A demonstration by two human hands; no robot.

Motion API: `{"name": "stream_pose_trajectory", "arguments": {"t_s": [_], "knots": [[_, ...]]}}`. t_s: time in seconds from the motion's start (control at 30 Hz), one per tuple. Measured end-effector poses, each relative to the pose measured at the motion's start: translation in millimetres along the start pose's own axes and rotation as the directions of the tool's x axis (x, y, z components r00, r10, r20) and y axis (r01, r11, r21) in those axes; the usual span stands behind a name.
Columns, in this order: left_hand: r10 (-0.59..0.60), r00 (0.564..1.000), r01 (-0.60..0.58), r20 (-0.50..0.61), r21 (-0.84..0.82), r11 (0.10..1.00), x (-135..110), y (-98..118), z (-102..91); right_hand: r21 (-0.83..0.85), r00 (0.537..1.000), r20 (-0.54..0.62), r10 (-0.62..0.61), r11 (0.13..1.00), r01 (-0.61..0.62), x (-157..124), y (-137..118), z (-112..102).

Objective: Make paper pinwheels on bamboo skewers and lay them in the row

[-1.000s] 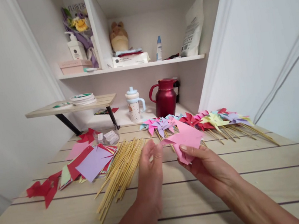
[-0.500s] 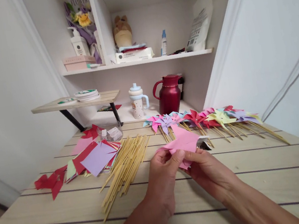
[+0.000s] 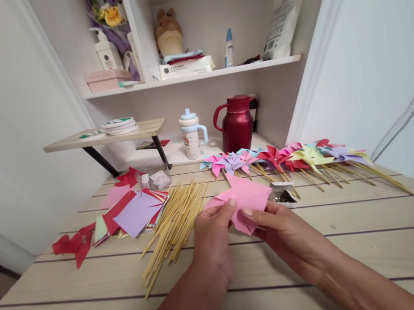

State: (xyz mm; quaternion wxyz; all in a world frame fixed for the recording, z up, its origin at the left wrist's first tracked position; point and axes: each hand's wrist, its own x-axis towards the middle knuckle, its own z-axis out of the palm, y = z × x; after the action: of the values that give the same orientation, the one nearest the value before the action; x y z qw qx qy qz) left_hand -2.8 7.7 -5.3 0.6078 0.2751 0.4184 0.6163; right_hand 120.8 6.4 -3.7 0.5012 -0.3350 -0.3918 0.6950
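Both my hands hold one pink paper piece (image 3: 245, 197) above the wooden table (image 3: 361, 251). My left hand (image 3: 212, 237) pinches its left corner with the thumb on top. My right hand (image 3: 280, 227) grips its lower right part, fingers closed around the folded flaps. A pile of bamboo sticks (image 3: 172, 221) lies just left of my left hand. A stack of coloured paper squares (image 3: 134, 215) sits further left. A row of finished paper pinwheels (image 3: 289, 158) on sticks lies behind my hands.
A small open box of pins (image 3: 283, 195) sits right behind the pink paper. Red paper scraps (image 3: 73, 243) lie at the left edge. A clear bag of small parts (image 3: 154, 180), a mug (image 3: 192, 135) and a red thermos jug (image 3: 237, 123) stand at the back, shelves above.
My left hand has closed onto the pink paper's left corner, having been apart from it a second ago. The camera has tilted slightly, shifting the scene upward.
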Motion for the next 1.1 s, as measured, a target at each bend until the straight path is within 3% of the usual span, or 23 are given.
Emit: {"name": "stream_pose_trajectory", "arguments": {"t_s": [0.13, 0.27, 0.4, 0.53, 0.6, 0.9, 1.1], "knots": [[-0.02, 0.996, 0.015, -0.087, -0.053, 0.998, 9.6, 7.7, -9.7, -0.181, 0.982, -0.103, -0.16, 0.973, 0.14, 0.1, -7.6, -10.3], [-0.03, 0.992, 0.018, -0.122, -0.099, 0.995, 13.9, 9.7, -12.9, -0.382, 0.917, -0.124, -0.379, 0.871, 0.309, 5.0, -12.6, -22.2], [-0.062, 0.988, 0.045, -0.143, -0.119, 0.992, 11.9, 10.9, -10.3, -0.613, 0.851, 0.055, -0.522, 0.655, 0.442, 9.3, -10.6, -30.8], [-0.077, 0.991, 0.062, -0.106, -0.139, 0.988, 11.5, 13.2, -9.2, -0.808, 0.797, 0.232, -0.557, 0.346, 0.477, 10.7, -6.1, -32.9], [-0.09, 0.992, 0.076, -0.093, -0.147, 0.986, 11.4, 14.3, -8.8, -0.83, 0.786, 0.278, -0.552, 0.274, 0.486, 10.6, -4.3, -31.6], [-0.141, 0.989, 0.133, -0.046, -0.134, 0.982, 6.8, 11.4, -5.5, -0.776, 0.725, 0.338, -0.6, 0.259, 0.575, 8.4, -4.7, -27.2], [-0.099, 0.994, 0.102, 0.041, -0.081, 0.991, 5.2, 5.7, -6.1, -0.781, 0.731, 0.291, -0.617, 0.288, 0.554, 5.8, -5.7, -23.7]]}}
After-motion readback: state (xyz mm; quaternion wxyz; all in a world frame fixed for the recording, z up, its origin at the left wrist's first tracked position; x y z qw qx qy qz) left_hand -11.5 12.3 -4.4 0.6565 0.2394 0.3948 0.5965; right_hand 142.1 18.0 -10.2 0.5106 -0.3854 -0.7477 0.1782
